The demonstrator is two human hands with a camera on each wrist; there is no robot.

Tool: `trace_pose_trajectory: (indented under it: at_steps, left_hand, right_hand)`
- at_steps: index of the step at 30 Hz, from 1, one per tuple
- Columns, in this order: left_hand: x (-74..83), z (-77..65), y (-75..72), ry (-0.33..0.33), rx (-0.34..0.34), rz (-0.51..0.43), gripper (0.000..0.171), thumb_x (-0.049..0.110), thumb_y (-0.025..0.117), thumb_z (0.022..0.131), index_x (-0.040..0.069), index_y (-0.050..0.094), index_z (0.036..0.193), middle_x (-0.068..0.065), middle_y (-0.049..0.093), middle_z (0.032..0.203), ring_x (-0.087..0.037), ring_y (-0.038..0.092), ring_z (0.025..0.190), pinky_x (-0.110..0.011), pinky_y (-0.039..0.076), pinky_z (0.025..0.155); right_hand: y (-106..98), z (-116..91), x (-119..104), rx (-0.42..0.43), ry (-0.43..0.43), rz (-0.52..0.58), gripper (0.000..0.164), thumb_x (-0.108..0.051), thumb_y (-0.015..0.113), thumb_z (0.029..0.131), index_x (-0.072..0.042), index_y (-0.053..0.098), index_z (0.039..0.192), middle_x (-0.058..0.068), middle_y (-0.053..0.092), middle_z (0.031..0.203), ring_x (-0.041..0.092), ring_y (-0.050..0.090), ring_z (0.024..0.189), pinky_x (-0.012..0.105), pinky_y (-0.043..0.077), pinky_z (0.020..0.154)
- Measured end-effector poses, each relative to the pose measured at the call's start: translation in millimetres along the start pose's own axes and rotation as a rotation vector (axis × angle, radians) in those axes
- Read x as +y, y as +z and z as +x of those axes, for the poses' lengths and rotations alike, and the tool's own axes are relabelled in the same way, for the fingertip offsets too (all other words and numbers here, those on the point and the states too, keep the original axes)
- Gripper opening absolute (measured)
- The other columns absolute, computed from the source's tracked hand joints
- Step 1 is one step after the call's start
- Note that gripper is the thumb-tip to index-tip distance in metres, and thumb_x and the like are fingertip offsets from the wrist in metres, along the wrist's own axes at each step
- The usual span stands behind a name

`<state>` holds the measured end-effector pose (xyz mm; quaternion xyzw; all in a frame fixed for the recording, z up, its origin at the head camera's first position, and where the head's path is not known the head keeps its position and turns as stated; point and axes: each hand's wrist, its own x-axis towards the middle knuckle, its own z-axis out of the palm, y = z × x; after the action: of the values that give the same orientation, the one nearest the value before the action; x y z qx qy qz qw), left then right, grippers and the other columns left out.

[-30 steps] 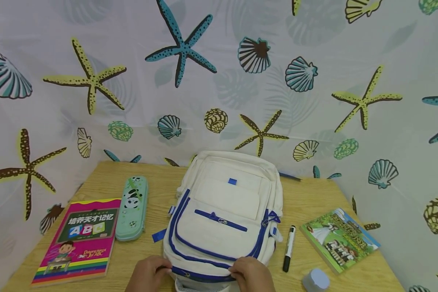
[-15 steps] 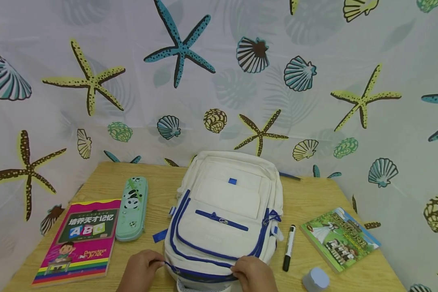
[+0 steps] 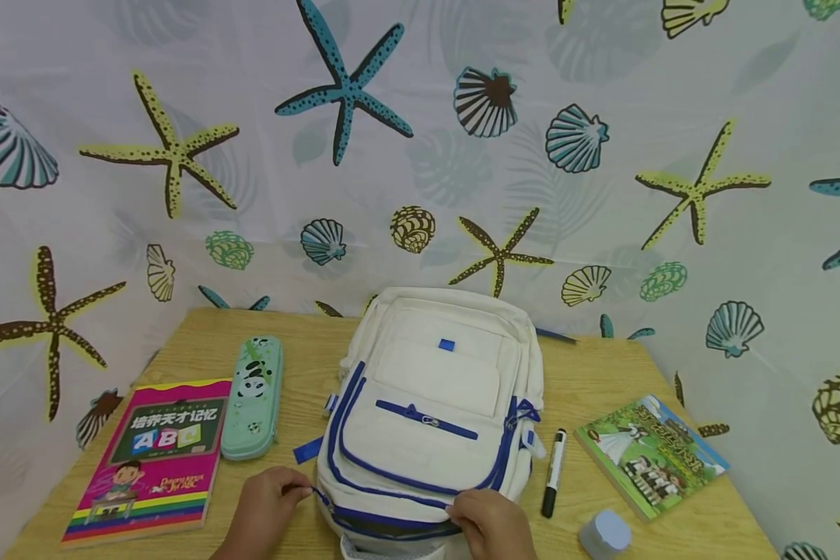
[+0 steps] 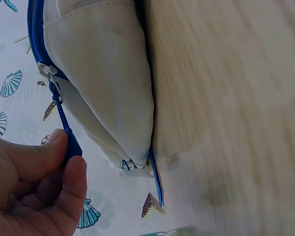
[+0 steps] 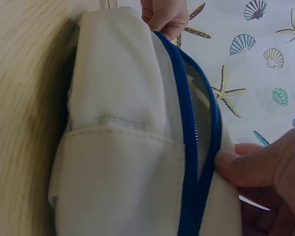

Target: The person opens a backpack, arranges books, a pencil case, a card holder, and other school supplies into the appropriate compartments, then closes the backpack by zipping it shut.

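Observation:
A white backpack (image 3: 437,373) with blue zippers lies on the table, its top away from me. At its near left corner my left hand (image 3: 260,509) pinches a blue zipper pull (image 4: 72,146) between thumb and forefinger. The pull's cord is stretched from the metal slider (image 4: 46,70), as the left wrist view shows. My right hand (image 3: 493,523) pinches the blue-edged fabric beside the front zipper (image 5: 188,123). Between the two blue zipper edges a gap stands in the right wrist view, and a strip of the inside shows.
Left of the backpack lie a pink ABC book (image 3: 150,467) and a green panda pencil case (image 3: 252,400). To its right are a black-and-white marker (image 3: 554,474), a green illustrated book (image 3: 651,455) and a small pale blue round-topped object (image 3: 605,534). A patterned curtain (image 3: 420,155) hangs behind.
My left hand has moved left, drawing the zipper pull out from the backpack's corner. The gap along the front zipper looks wider. My right hand keeps its hold with only a slight shift.

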<state>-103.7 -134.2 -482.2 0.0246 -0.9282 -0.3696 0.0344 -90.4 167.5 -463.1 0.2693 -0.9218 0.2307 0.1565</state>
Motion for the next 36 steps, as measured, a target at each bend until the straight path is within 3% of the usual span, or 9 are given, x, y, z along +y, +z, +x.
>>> trace_pose_trajectory:
  at_steps: [6,14,20,28,29,32,33,36]
  left_hand:
    - [0.7,7.4,6.2,0.021,0.027,-0.015,0.009,0.001,0.070,0.070,0.010,0.068,0.070,0.003,0.065,0.069,-0.009,0.057,0.066,-0.022,0.045,0.058]
    - [0.1,17.1,8.0,-0.040,-0.011,-0.028,0.007,0.001,0.070,0.071,0.008,0.069,0.071,0.000,0.065,0.072,-0.011,0.057,0.067,-0.028,0.048,0.060]
    - [-1.3,19.1,6.6,-0.017,0.039,-0.031,0.010,-0.001,0.070,0.070,0.009,0.070,0.070,0.000,0.067,0.073,-0.012,0.060,0.071,-0.027,0.049,0.062]
    - [1.2,20.1,1.2,0.007,0.093,-0.065,0.007,0.002,0.072,0.069,0.008,0.069,0.070,-0.001,0.066,0.071,-0.008,0.055,0.065,-0.020,0.043,0.055]
    - [1.4,20.5,0.4,0.010,0.093,-0.066,0.006,0.002,0.072,0.069,0.007,0.069,0.070,-0.002,0.066,0.071,-0.008,0.055,0.065,-0.020,0.043,0.055]
    - [2.0,22.7,-1.8,-0.008,0.086,-0.065,0.005,0.002,0.072,0.070,0.006,0.069,0.072,-0.002,0.066,0.072,-0.010,0.057,0.067,-0.020,0.044,0.056]
    - [2.1,23.7,-2.6,-0.011,0.083,-0.064,0.004,0.003,0.071,0.071,0.005,0.069,0.072,-0.002,0.066,0.073,-0.011,0.057,0.068,-0.020,0.045,0.057]
    - [2.4,27.2,-4.6,-0.011,0.081,-0.062,0.003,0.003,0.071,0.071,0.004,0.069,0.073,-0.003,0.067,0.073,-0.012,0.058,0.068,-0.020,0.045,0.057]
  right_hand:
    - [4.9,-4.5,7.0,0.106,-0.059,0.024,0.024,-0.004,0.076,0.059,-0.022,0.067,0.072,-0.013,0.063,0.073,0.004,0.058,0.068,0.015,0.046,0.062]
    - [9.1,-6.6,11.1,0.183,-0.084,0.052,0.028,-0.001,0.077,0.055,-0.021,0.067,0.071,-0.013,0.063,0.073,0.003,0.058,0.067,0.010,0.044,0.063]
    - [10.7,-7.6,16.6,0.271,-0.165,0.100,0.035,0.006,0.077,0.050,-0.018,0.067,0.073,-0.009,0.064,0.076,0.005,0.059,0.068,0.011,0.045,0.066]
    - [11.5,-5.2,22.0,0.365,-0.254,0.151,0.037,0.011,0.075,0.049,-0.014,0.068,0.075,-0.001,0.066,0.076,0.011,0.060,0.067,0.013,0.047,0.065]
    - [11.4,-4.9,22.8,0.371,-0.260,0.160,0.035,0.010,0.075,0.051,-0.014,0.068,0.075,-0.001,0.066,0.076,0.011,0.060,0.067,0.014,0.047,0.065]
    - [10.3,-4.3,25.1,0.382,-0.277,0.186,0.007,-0.006,0.070,0.074,-0.012,0.068,0.076,0.001,0.066,0.075,0.012,0.060,0.067,0.013,0.047,0.066]
    - [9.7,-4.0,26.1,0.385,-0.286,0.200,0.005,-0.012,0.065,0.080,-0.011,0.068,0.076,0.003,0.066,0.075,0.013,0.060,0.067,0.014,0.047,0.067]
    - [7.6,-3.2,29.1,0.392,-0.309,0.232,0.029,-0.024,0.048,0.091,-0.008,0.068,0.076,0.005,0.066,0.074,0.015,0.061,0.066,0.014,0.047,0.068]
